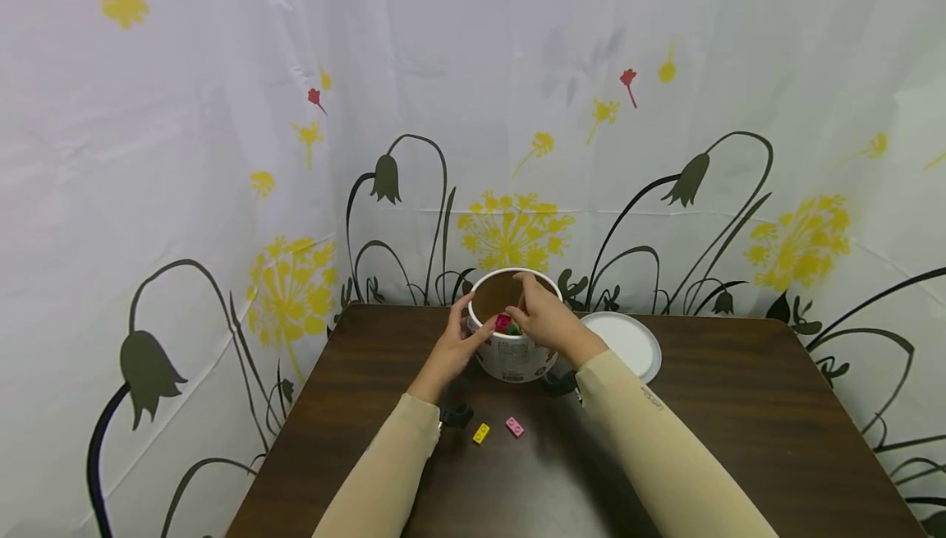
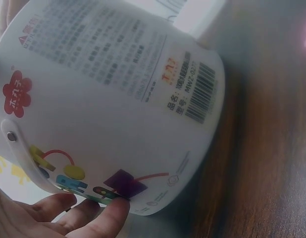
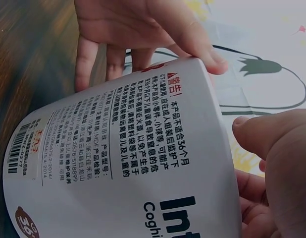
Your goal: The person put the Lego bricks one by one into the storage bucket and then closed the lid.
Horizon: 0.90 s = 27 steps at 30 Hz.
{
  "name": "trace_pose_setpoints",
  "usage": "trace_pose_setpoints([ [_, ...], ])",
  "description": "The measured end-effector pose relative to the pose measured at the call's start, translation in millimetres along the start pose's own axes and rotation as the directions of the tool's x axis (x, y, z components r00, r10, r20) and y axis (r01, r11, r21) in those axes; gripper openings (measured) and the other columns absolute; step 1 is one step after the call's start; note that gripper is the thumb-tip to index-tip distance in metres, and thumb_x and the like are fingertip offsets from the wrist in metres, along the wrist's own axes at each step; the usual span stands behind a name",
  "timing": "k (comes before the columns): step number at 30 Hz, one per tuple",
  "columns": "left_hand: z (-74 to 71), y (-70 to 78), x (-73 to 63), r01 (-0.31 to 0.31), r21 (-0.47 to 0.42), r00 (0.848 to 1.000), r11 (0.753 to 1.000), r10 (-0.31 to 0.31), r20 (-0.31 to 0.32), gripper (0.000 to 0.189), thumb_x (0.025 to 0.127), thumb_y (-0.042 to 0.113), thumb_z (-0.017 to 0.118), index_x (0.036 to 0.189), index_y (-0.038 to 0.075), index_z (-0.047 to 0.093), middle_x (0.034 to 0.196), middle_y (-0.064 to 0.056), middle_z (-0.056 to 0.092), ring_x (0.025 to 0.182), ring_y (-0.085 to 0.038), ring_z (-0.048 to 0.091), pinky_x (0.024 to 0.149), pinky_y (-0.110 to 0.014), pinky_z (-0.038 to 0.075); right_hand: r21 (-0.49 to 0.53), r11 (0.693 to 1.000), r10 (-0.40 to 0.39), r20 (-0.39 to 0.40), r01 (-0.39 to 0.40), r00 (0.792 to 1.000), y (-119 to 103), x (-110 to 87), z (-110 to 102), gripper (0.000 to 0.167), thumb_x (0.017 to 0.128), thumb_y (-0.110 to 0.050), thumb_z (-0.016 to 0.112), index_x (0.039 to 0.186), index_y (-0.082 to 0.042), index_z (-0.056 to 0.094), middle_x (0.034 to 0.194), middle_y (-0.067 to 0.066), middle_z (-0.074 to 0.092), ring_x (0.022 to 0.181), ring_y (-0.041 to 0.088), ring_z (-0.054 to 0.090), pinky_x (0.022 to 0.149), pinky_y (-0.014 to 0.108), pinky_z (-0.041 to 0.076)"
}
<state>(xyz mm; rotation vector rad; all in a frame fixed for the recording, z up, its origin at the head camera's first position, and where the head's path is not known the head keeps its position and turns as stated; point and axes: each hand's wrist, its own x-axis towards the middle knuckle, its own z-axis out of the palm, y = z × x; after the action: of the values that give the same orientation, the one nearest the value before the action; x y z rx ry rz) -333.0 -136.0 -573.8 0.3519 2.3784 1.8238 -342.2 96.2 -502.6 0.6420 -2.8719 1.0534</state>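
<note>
A white printed bucket (image 1: 510, 364) stands near the far edge of the table, its mouth uncovered. On its left side my left hand (image 1: 449, 347) grips it, thumb at the rim and fingers (image 2: 106, 218) against the outer wall. My right hand (image 1: 548, 318) reaches over the rim from the right, fingers inside the bucket. By the right thumb show a red brick (image 1: 502, 323) and a bit of a green piece (image 1: 514, 329); whether the fingers pinch either is hidden. Nearer on the table lie a yellow brick (image 1: 481, 434) and a pink brick (image 1: 514, 427), apart from both hands.
A round white lid (image 1: 628, 345) lies on the dark wooden table (image 1: 739, 406), right of the bucket and partly behind the right forearm. A white flower-printed curtain (image 1: 554, 94) hangs close behind the table's far edge and along the left.
</note>
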Motion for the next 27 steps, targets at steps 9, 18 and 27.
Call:
trace_pose_setpoints([
  [9,0.2,0.0,-1.0,0.007,0.011,1.0,1.0,-0.007,-0.006,0.085,0.107,0.041,0.07,0.172,0.038,0.017,0.17,-0.03,0.039,0.157,-0.048,0.044,0.124,-0.067,0.039,0.035,0.998,-0.043,-0.017,0.044,0.999,4.7,-3.4,4.2,0.068,0.111,-0.026,0.065,0.165,-0.004,0.03,0.1,0.004,0.066,0.076,0.013,0.061,0.071,0.032,0.054],
  [18,0.1,4.1,0.6,0.004,-0.001,1.0,1.0,-0.004,-0.01,0.083,0.107,0.037,0.069,0.172,0.037,0.017,0.167,-0.032,0.041,0.156,-0.049,0.043,0.125,-0.067,0.037,0.034,0.983,-0.178,-0.111,0.183,0.978,3.8,-17.0,7.1,0.054,0.108,-0.015,0.069,0.156,-0.004,0.045,0.104,0.003,0.064,0.085,0.012,0.061,0.077,0.032,0.055],
  [27,2.0,3.1,-0.6,0.01,-0.01,1.0,1.0,-0.01,-0.018,0.086,0.104,0.046,0.073,0.171,0.038,0.02,0.17,-0.03,0.039,0.16,-0.048,0.038,0.127,-0.067,0.034,0.133,0.97,-0.17,-0.228,0.204,0.959,6.2,-47.2,-0.1,0.046,0.108,-0.012,0.07,0.15,-0.006,0.052,0.102,0.002,0.064,0.085,0.013,0.06,0.075,0.031,0.054],
])
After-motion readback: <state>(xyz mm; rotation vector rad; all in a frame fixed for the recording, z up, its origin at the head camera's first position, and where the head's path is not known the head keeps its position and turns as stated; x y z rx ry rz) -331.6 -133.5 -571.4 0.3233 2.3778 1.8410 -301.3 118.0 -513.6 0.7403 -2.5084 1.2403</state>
